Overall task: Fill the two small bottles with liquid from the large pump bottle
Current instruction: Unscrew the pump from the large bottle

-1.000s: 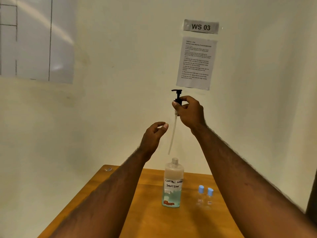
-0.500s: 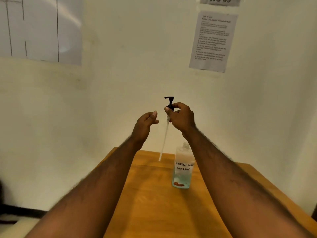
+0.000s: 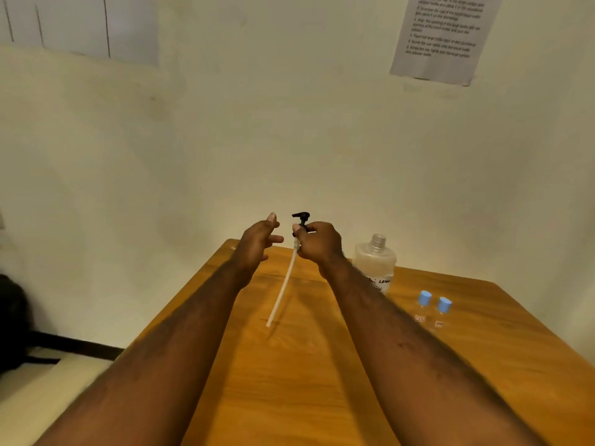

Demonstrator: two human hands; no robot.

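Here the right hand (image 3: 318, 244) keeps a tight pinching grip on the black pump head (image 3: 301, 217), and its thin white tube (image 3: 283, 291) slants down over the grainy wooden surface (image 3: 306, 381). The left hand (image 3: 257, 243) hovers beside it, grip loose and empty. Far right stands the clear, uncapped large bottle (image 3: 375, 262), with the blue-capped small bottles (image 3: 424, 305) nearer.

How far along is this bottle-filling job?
Done: the pump is out of the large bottle, whose neck stands open. In hand: the right hand holds the pump over the table; the left hand is empty. Left: both small bottles are capped and look unfilled.
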